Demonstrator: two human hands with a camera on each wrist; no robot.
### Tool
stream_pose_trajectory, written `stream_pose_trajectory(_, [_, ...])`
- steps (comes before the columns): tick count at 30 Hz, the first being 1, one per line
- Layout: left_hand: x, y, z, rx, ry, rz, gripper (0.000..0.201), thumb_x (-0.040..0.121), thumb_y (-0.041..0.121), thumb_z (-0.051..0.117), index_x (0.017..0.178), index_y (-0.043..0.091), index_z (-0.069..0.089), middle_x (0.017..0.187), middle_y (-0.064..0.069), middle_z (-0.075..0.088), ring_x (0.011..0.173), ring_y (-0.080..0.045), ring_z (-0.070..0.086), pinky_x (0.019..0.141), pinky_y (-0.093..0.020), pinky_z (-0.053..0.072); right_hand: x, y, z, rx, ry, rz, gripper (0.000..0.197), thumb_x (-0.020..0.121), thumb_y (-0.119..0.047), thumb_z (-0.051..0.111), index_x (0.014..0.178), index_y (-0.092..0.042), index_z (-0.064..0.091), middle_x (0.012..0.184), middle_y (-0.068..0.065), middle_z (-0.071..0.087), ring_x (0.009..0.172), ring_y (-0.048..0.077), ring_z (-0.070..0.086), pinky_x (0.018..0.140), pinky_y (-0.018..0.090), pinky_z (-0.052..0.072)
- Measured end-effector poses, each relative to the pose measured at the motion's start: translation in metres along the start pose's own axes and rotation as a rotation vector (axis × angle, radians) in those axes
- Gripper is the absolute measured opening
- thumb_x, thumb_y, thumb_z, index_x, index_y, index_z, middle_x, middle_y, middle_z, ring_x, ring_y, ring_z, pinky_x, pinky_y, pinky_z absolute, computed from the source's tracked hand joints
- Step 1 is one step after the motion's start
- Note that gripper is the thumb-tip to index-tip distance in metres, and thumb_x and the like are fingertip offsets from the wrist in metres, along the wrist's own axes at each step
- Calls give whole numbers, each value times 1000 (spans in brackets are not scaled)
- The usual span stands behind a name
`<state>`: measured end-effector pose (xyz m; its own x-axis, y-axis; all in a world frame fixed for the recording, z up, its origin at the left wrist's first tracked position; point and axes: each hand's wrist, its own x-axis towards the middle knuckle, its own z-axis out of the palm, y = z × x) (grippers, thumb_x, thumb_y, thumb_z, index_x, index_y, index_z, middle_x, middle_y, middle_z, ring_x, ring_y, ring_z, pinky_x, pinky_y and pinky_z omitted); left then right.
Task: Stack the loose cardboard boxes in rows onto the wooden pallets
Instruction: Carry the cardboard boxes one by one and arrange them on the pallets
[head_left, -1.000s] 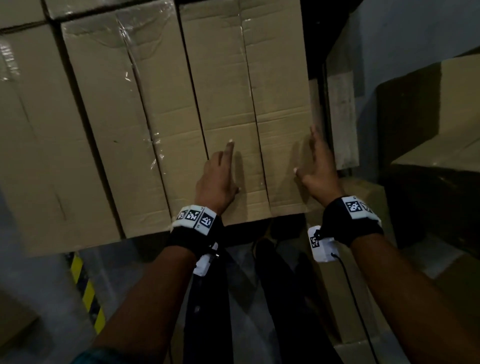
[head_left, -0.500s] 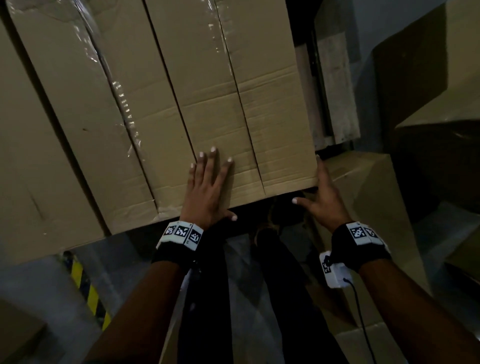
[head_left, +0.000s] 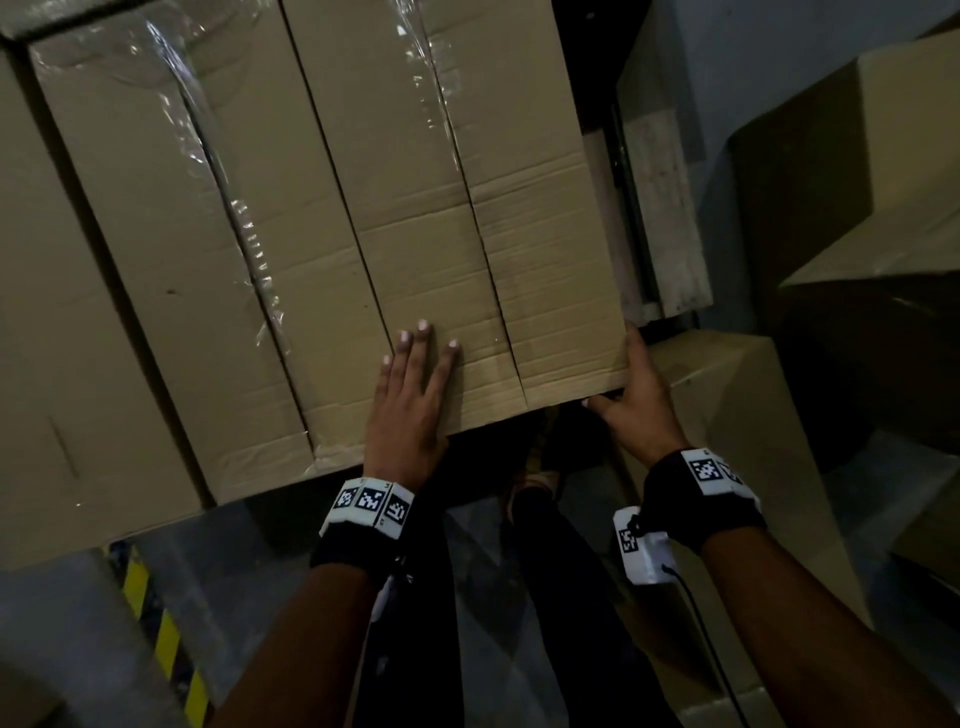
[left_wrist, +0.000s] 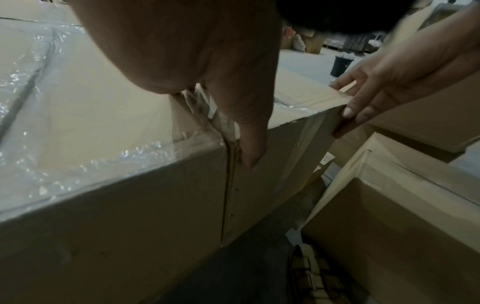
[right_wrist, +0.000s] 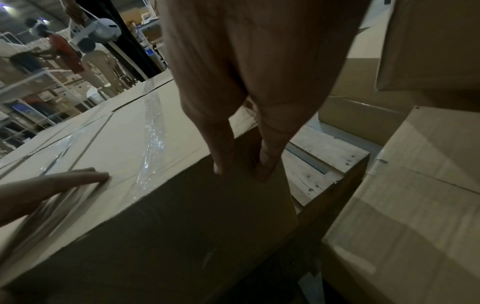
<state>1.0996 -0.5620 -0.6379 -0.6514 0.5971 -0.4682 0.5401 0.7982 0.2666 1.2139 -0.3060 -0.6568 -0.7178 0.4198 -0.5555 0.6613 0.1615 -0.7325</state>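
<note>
Several long cardboard boxes lie side by side in a row. My left hand (head_left: 415, 384) lies flat, fingers straight, on the near end of the rightmost box (head_left: 467, 182). In the left wrist view its thumb (left_wrist: 249, 127) hangs over the box's front face (left_wrist: 272, 164). My right hand (head_left: 634, 400) clasps that box's near right corner, thumb on the front face and fingers along the right side; the right wrist view shows the same pinch on the corner (right_wrist: 241, 164). The wooden pallet (head_left: 670, 234) shows bare just right of the box, also in the right wrist view (right_wrist: 324, 156).
The neighbouring box (head_left: 234, 234) on the left carries clear plastic wrap. Loose boxes stand close on the right (head_left: 737, 441) and higher up (head_left: 883, 156). A yellow-black stripe (head_left: 156, 623) marks the floor at lower left. My legs (head_left: 545, 597) stand against the row's front.
Both hands have slid back to the box's near end. The left went from one finger extended to lying flat. The right moved from the box's side onto its front right corner.
</note>
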Motion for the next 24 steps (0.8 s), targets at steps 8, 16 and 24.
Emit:
stream_pose_trajectory(8, [-1,-8,-10,11,-93,63,121,61,9,82,157,21,9,162,-14,-9,150,-33,-5,119,-43,8,2,3,0,-45,-40,47,108,66,-17,74,153,-32,12,149,7,38,136,24,42,109,53,40])
stream_pose_trajectory(16, [2,-7,-17,11,-143,73,116,70,11,78,156,22,2,161,-13,-17,148,-30,-14,120,-41,4,4,2,6,-81,-17,29,112,71,-10,78,155,-25,5,153,9,30,139,25,37,114,51,34])
stream_pose_trajectory(24, [4,-5,-21,38,-203,82,123,67,32,85,156,22,-1,158,-11,-24,149,-32,-14,121,-44,8,-5,2,14,-166,50,80,117,74,-2,80,156,-18,-3,161,8,15,140,24,32,113,32,30])
